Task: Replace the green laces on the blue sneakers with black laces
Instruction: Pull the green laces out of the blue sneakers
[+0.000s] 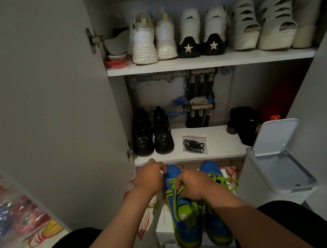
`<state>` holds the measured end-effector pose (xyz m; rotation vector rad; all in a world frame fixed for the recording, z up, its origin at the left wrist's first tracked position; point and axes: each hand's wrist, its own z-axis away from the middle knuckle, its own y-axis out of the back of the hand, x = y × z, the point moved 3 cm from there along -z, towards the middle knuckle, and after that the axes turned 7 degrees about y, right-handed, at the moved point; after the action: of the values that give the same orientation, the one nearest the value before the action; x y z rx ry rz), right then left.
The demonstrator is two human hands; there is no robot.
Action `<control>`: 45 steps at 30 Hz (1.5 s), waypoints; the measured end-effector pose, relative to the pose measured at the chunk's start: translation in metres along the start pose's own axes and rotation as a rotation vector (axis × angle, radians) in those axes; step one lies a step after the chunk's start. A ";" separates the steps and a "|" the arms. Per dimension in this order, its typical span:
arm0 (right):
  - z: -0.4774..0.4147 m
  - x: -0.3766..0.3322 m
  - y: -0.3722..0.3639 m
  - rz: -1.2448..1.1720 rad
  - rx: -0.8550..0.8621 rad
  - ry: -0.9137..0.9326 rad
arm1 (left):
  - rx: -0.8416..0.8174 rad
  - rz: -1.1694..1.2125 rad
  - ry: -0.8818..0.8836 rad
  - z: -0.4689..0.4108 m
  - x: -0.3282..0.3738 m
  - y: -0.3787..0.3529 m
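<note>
the blue sneakers lay at lower centre, toes toward the cupboard. the left hand pinched the left-side shoe's upper by its eyelet edge. the right hand was curled round the green laces. these looked soft, light and limp, best drawn out near each eyelet. the black laces sat bagged on the shelf, mid-frame.

Two blue sneakers with lime trim lie side by side, toes pointing away. The left hand holds one shoe's edge, and the right hand pinches its green laces, which are loose and looping. Beyond both hands, the black laces lie coiled in a clear bag.
</note>
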<state>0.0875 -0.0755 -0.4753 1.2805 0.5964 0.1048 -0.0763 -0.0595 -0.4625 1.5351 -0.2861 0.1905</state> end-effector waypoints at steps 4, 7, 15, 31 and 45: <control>-0.002 -0.001 -0.001 0.033 0.062 0.025 | -0.320 0.208 -0.054 0.009 0.017 -0.017; -0.003 -0.001 -0.001 0.018 0.056 0.013 | -0.338 0.207 -0.084 0.011 0.014 -0.026; -0.001 0.020 0.013 0.029 0.133 -0.282 | -0.410 0.274 -0.038 0.009 0.011 -0.033; 0.000 0.007 0.018 -0.138 0.157 -0.220 | -0.308 0.233 -0.117 0.007 0.010 -0.038; -0.002 0.001 0.012 -0.161 0.055 -0.048 | -0.293 0.248 -0.144 0.009 0.013 -0.041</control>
<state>0.0908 -0.0699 -0.4653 1.2799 0.6626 -0.0763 -0.0523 -0.0705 -0.4978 1.2219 -0.5941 0.2224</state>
